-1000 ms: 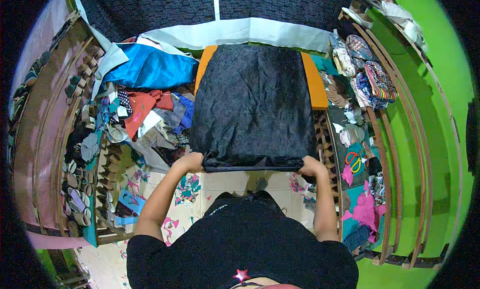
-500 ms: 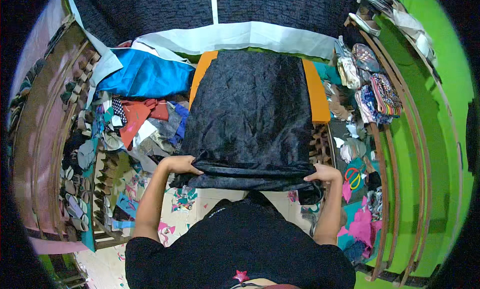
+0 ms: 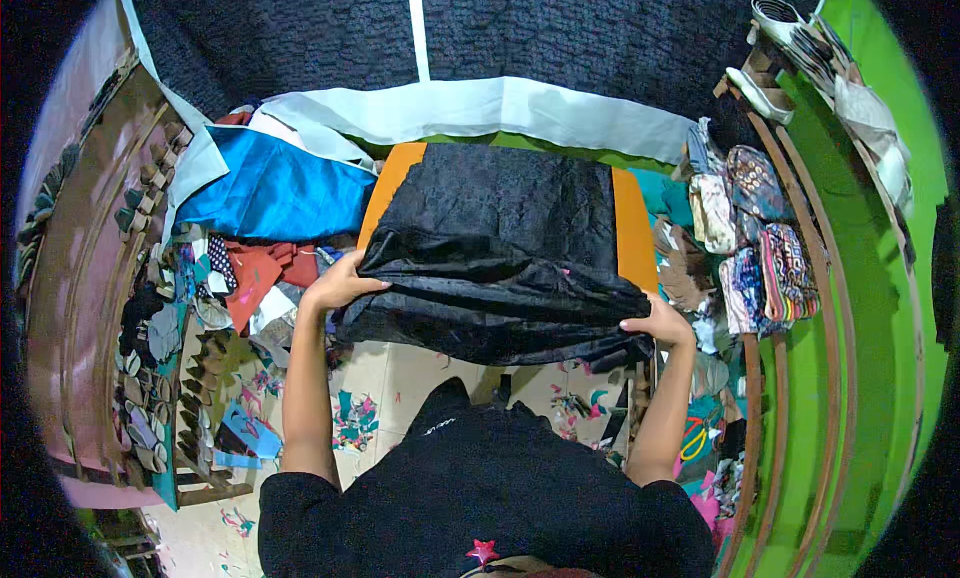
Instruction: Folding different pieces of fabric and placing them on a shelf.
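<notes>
A sheet of black fabric (image 3: 500, 213) lies over an orange board (image 3: 637, 223), whose edges show on both sides. Its near end is bunched into folds and hangs off the front of the board. My left hand (image 3: 343, 283) grips the left side of the bunched part, thumb on top and fingers hidden under the cloth. Opposite it, my right hand (image 3: 660, 323) pinches the right side the same way, thumb pointing inward. Between the two hands the folds sag slightly.
Blue satin cloth (image 3: 275, 188) and red scraps (image 3: 255, 278) lie to the left. Folded patterned fabrics (image 3: 785, 273) sit on the right, above yellow-handled scissors (image 3: 693, 438). Wooden racks with shoe lasts (image 3: 205, 368) flank me. Small cuttings (image 3: 355, 418) litter the tiled floor.
Both hands have moved away from me, carrying the near end of the black fabric forward. It is more bunched now, and less of it lies flat. The view has tilted up slightly.
</notes>
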Demonstrator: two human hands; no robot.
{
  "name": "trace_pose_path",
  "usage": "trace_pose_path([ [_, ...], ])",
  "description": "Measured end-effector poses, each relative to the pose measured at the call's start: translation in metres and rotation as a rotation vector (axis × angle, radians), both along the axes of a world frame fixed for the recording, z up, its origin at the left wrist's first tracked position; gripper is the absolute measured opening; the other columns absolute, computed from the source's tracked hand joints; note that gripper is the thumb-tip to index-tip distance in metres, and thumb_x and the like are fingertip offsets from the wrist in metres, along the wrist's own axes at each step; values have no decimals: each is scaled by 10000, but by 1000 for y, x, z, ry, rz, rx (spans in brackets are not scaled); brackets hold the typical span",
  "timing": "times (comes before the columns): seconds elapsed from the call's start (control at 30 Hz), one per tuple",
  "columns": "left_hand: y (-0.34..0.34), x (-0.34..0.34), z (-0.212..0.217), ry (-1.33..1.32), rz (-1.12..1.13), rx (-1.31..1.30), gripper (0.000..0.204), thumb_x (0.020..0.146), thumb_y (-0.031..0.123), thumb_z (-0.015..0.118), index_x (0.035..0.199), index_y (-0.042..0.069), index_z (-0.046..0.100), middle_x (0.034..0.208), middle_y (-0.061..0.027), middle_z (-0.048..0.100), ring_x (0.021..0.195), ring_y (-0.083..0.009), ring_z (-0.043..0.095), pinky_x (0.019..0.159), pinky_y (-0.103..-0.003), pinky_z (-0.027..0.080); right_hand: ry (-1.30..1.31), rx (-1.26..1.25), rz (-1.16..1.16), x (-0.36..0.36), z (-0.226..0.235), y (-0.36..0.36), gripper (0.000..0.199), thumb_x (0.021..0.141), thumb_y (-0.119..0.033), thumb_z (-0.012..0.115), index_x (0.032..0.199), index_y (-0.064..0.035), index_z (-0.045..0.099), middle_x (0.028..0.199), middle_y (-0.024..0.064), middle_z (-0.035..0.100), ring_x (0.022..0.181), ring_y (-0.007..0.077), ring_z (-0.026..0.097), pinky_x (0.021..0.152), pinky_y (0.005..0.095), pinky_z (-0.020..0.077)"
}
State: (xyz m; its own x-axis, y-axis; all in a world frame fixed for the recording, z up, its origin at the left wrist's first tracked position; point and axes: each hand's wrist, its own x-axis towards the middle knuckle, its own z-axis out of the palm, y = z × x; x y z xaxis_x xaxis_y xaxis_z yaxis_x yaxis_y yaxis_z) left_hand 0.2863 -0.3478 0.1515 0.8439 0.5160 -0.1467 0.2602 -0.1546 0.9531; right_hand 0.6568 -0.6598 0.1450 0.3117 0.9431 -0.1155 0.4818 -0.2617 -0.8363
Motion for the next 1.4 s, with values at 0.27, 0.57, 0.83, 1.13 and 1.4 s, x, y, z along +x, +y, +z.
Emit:
trace_pose_path([
  [0.27, 104, 91, 18, -11, 23, -84, 386, 689, 39, 605, 1055, -15, 494, 972, -36, 549, 840, -97, 503, 776, -252, 409, 350, -80, -100, 91, 31, 99, 592, 649, -104, 665, 1167, 14, 405, 1091, 64, 498, 959, 157, 483, 854, 291, 371],
  [0.57, 215, 205, -80, -160, 394, -728, 804, 725, 633, 396, 1295, 93, 225, 1309, -96, 292, 1167, -260, 332, 943, -416, 281, 1210, 422, -657, 227, -167, 169, 738, 729, -592, 450, 1186, -17, 383, 1177, 114, 446, 1071, 251, 430, 925, 365, 310],
  [0.83, 241, 92, -213, 594, 156, -828, 915, 622, 552, 610, 1279, 30, 245, 1269, -109, 351, 1143, -242, 365, 941, -384, 282, 13, -426, -727, 140, -201, 178, 837, 596, -461, 659, 1175, 70, 371, 1168, 238, 427, 1099, 311, 411, 908, 338, 325],
  [1.13, 161, 67, -178, 477, 133, -518, 719, 600, 231, 731, 1164, -42, 379, 1063, -114, 516, 933, -204, 508, 840, -319, 390, 103, -377, -717, 143, -239, 87, 643, 614, -227, 670, 1110, 92, 413, 1098, 221, 485, 1010, 313, 481, 859, 335, 370],
  [1.4, 130, 26, -150, 343, 226, -613, 651, 636, 174, 707, 1171, -13, 385, 1073, -93, 511, 931, -184, 507, 832, -294, 397, 541, -591, -484, 94, -142, 86, 399, 621, -195, 698, 948, -7, 568, 856, 57, 595, 751, 178, 566, 656, 323, 448],
])
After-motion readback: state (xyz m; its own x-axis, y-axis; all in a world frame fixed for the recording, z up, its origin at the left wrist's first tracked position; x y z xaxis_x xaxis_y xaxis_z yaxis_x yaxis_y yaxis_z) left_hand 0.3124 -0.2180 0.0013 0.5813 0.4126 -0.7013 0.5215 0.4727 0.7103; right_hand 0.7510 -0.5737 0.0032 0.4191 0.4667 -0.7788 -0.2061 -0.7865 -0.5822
